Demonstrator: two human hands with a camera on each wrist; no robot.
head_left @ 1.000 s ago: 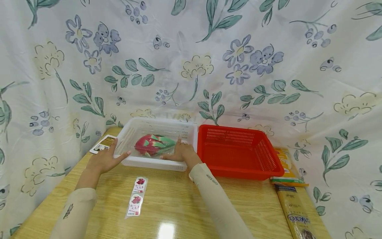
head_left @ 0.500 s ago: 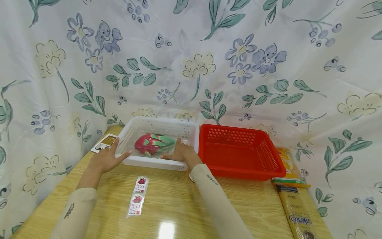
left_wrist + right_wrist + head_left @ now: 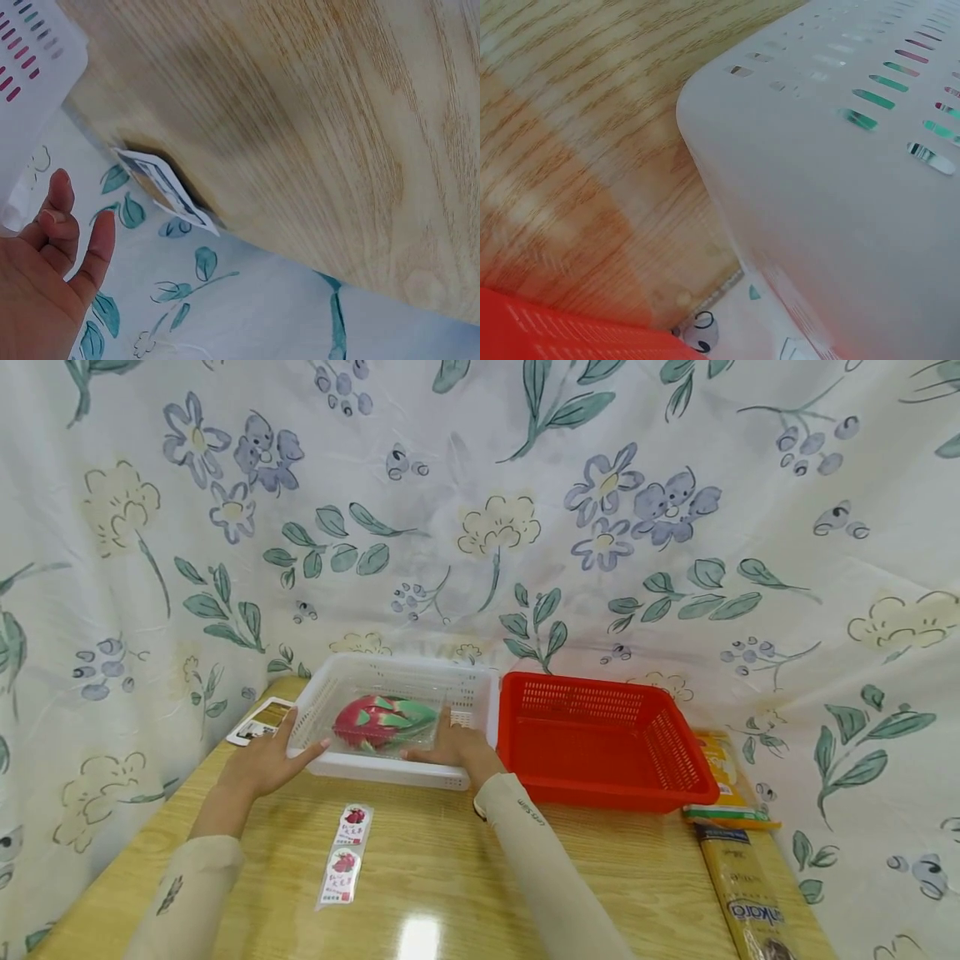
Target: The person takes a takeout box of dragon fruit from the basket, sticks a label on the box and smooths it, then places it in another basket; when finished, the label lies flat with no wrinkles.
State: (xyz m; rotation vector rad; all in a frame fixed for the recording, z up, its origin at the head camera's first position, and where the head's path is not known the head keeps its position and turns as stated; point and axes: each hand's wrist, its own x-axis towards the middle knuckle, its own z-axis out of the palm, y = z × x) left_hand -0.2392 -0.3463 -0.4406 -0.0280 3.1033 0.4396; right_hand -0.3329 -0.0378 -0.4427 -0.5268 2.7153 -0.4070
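Note:
In the head view, a dragon fruit (image 3: 378, 722), red with green scales, lies in a clear plastic pack inside the white basket (image 3: 390, 772). My right hand (image 3: 461, 745) reaches over the front rim and grips the pack's right end, index finger along its far part and thumb towards the front. My left hand (image 3: 262, 762) is at the basket's front left corner, fingers spread along the left side and thumb over the front rim. In the left wrist view the left hand's fingers (image 3: 96, 247) are loosely bent beside the white basket wall (image 3: 37, 82). The right wrist view hides the right hand.
A red basket (image 3: 592, 793) stands against the white one's right side. A strip of two dragon fruit stickers (image 3: 345, 856) lies in front on the wooden table (image 3: 427, 852). A white-edged card (image 3: 258, 722) lies left; yellow packets (image 3: 723, 777) lie right. Floral cloth (image 3: 480, 485) hangs behind.
The head view has shifted slightly. Both hands keep their places at the white basket, and the dragon fruit pack has barely moved.

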